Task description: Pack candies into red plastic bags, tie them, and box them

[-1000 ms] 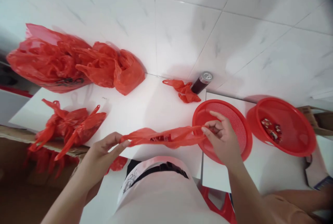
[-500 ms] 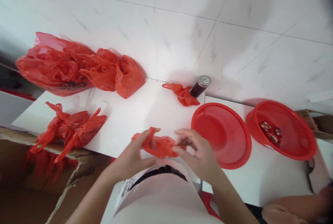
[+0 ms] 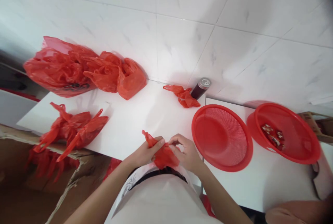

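Note:
A small red plastic bag point(image 3: 166, 157) is held between my two hands, just above the table's front edge and close to my waist. My left hand point(image 3: 148, 150) pinches it at its left part, and a loose end sticks up past the thumb. With thumb and fingertips, my right hand point(image 3: 185, 152) grips the bag's upper right edge. What the bag contains, if anything, is hidden. To the right of my right hand stands a red plastic basket point(image 3: 221, 137) with mesh walls and nothing visible in it.
Several filled red bags point(image 3: 65, 71) line the wall at left; tied red bags point(image 3: 85, 130) lie at the left edge above a cardboard box point(image 3: 70, 189). A crumpled bag point(image 3: 186, 97) lies by a dark tumbler point(image 3: 201, 88). Another basket point(image 3: 299, 137) holds small wrapped pieces. Someone's arm point(image 3: 293, 212) shows lower right.
My hands have drawn together on the red bag, which has turned from lying sideways to hanging down. My right fingers, loosely spread before, now pinch its edge.

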Action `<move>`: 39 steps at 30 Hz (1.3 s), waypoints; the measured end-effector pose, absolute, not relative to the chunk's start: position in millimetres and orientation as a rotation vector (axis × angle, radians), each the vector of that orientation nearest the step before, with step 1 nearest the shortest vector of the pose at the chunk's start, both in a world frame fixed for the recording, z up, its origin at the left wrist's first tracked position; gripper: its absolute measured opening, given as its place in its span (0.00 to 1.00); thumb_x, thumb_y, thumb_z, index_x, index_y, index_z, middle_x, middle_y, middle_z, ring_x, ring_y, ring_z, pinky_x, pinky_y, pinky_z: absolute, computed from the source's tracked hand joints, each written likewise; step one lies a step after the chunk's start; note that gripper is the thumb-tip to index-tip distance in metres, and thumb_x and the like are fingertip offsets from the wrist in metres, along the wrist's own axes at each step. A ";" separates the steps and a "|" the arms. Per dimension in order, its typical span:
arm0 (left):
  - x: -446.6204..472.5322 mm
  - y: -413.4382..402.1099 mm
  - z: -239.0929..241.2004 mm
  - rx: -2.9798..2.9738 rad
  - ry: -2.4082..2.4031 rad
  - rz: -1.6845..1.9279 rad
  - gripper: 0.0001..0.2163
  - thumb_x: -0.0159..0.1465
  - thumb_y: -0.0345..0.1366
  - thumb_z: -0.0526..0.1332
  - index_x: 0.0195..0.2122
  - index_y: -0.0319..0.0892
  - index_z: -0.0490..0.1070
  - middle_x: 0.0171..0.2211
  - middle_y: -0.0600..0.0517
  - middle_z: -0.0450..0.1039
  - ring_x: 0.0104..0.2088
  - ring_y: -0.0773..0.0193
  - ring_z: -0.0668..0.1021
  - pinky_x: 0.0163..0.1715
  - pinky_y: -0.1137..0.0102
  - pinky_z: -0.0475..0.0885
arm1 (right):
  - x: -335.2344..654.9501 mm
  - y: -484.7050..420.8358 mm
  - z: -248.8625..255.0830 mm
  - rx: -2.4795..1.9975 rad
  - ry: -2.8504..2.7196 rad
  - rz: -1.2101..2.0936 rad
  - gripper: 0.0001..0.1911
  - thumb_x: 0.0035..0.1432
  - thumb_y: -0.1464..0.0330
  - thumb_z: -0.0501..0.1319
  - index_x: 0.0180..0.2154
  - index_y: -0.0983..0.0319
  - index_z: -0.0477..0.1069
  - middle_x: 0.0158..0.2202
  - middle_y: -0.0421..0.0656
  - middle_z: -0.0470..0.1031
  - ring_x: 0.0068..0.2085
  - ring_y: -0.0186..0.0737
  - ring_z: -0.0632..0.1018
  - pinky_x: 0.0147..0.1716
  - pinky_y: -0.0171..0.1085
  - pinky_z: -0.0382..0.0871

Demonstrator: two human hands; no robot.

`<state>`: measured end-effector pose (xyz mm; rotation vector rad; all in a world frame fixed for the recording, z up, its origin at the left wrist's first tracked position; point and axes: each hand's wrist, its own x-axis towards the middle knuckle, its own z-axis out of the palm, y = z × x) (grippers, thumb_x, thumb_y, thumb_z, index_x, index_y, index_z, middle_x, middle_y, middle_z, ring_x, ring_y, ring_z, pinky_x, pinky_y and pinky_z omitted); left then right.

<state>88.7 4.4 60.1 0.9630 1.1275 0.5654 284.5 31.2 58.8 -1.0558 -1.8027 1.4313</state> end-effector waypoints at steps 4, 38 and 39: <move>83.2 6.9 61.8 0.958 1.127 0.606 0.17 0.67 0.51 0.50 0.33 0.42 0.66 0.22 0.56 0.69 0.24 0.67 0.70 0.26 0.72 0.64 | 288.1 15.1 80.8 -0.962 -1.810 1.405 0.02 0.59 0.71 0.59 0.34 0.58 0.69 0.32 0.39 0.73 0.35 0.35 0.73 0.38 0.36 0.69; 9.8 -61.7 45.6 1.230 1.594 0.557 0.18 0.67 0.48 0.50 0.28 0.45 0.71 0.27 0.52 0.74 0.25 0.63 0.73 0.28 0.70 0.69 | 313.7 63.0 3.0 -1.488 -2.219 0.869 0.15 0.67 0.65 0.45 0.41 0.57 0.69 0.34 0.42 0.77 0.32 0.39 0.76 0.30 0.34 0.62; 10.1 -64.3 45.6 1.199 1.566 0.569 0.19 0.67 0.49 0.50 0.27 0.44 0.71 0.26 0.52 0.74 0.26 0.63 0.73 0.29 0.70 0.69 | 312.7 66.1 -1.3 -1.509 -2.228 0.864 0.15 0.67 0.65 0.44 0.40 0.57 0.69 0.33 0.42 0.77 0.31 0.39 0.76 0.30 0.34 0.61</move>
